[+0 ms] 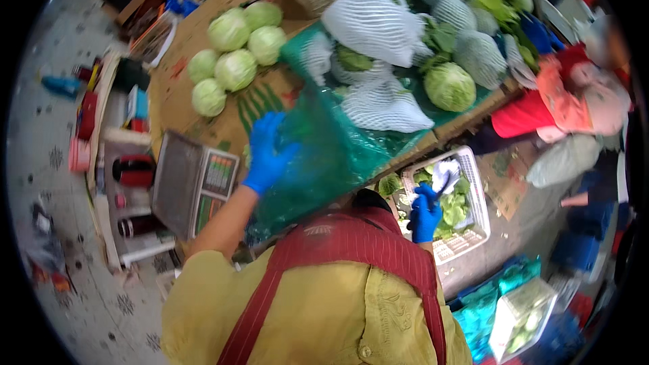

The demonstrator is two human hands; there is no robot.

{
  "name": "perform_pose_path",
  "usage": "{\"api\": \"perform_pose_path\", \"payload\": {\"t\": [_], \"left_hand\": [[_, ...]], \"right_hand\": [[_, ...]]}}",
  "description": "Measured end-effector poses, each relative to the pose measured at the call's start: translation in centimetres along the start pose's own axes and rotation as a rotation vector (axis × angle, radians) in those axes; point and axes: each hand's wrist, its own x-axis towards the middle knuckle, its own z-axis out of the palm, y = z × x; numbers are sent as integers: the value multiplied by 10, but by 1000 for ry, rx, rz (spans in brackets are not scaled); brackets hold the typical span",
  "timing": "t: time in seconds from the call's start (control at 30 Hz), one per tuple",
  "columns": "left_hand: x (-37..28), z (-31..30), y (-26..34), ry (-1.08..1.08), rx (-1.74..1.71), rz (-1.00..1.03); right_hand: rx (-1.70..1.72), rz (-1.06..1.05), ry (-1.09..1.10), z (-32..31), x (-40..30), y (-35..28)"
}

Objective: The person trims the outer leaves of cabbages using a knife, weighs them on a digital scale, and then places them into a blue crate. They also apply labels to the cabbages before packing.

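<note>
My left hand (268, 152), in a blue glove, is over the near edge of a green plastic sheet (319, 152) with its fingers apart and nothing held. At the right, my gloved right hand (426, 213) is closed around a thin dark tool (445, 182), possibly a knife; blur hides its details. This hand is beside a white plastic crate (479, 203) that holds loose green leaves (454, 208) and a crumpled white piece (446, 172). Several bare cabbages (236, 70) sit on the cardboard-covered table (175, 94). White foam nets (372, 20) wrap other cabbages, near an unwrapped one (449, 86).
A weighing scale (195, 185) stands at the table's left edge, by a shelf (114, 208) with a red mug (133, 171). Another person (583, 96) is at the right. A pale box of cabbages (525, 317) rests at lower right, near teal bags (479, 314).
</note>
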Motion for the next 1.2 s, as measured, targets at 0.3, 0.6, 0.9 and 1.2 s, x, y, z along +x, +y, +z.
{"api": "perform_pose_path", "payload": {"t": [0.3, 0.6, 0.9, 1.2], "left_hand": [[-155, 38, -27, -130, 201, -284], [-81, 41, -72, 328, 24, -380], [36, 105, -83, -21, 86, 70], [6, 45, -116, 306, -1151, -524]], "right_hand": [[-442, -109, -1028, 138, -16, -21], [-468, 18, -742, 92, -91, 19], [-442, -51, -329, 1, -147, 19], [-9, 440, -67, -124, -176, 84]]}}
